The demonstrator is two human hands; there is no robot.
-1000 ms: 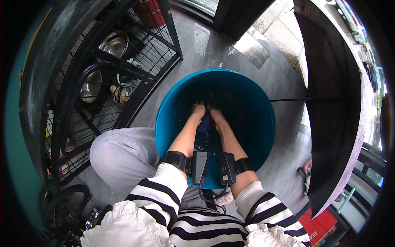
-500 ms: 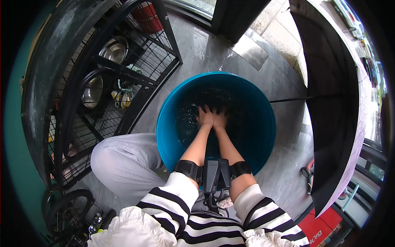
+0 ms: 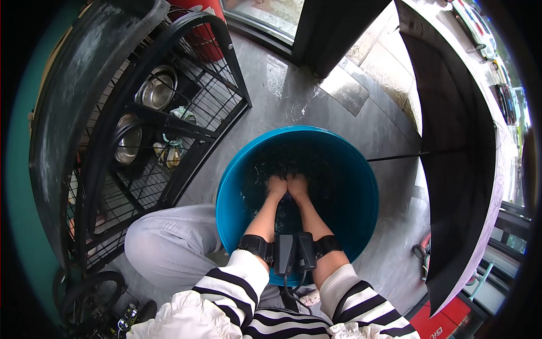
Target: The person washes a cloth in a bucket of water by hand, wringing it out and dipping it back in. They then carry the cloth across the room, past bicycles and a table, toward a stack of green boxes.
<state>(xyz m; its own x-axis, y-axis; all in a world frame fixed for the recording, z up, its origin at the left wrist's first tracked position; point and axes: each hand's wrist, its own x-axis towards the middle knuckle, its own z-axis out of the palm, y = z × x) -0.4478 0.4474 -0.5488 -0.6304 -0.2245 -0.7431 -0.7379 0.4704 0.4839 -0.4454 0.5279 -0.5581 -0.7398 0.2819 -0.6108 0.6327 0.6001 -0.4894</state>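
Note:
A large round blue tub (image 3: 224,198) stands on the grey floor in front of me, with dark rippling water (image 3: 322,164) inside. Both of my arms reach down into it. My left hand (image 3: 276,186) and my right hand (image 3: 297,185) are side by side at the water, close together. The knuckles and backs of the hands show, while the fingers point down and are hidden in the dark water. Whether they hold anything there is not visible. Black straps with a dark device (image 3: 294,252) sit across my forearms.
To the left is a black wire cage (image 3: 206,101) with metal bowls (image 3: 157,90) inside. An open black umbrella (image 3: 451,130) stands on the right, its shaft reaching the tub's rim. A red box (image 3: 443,321) lies at lower right, and my bent grey-trousered knee (image 3: 164,240) is beside the tub.
My fingers, spread and visible half a second ago, have dipped out of sight into the water. The tub and cage sit slightly lower in view.

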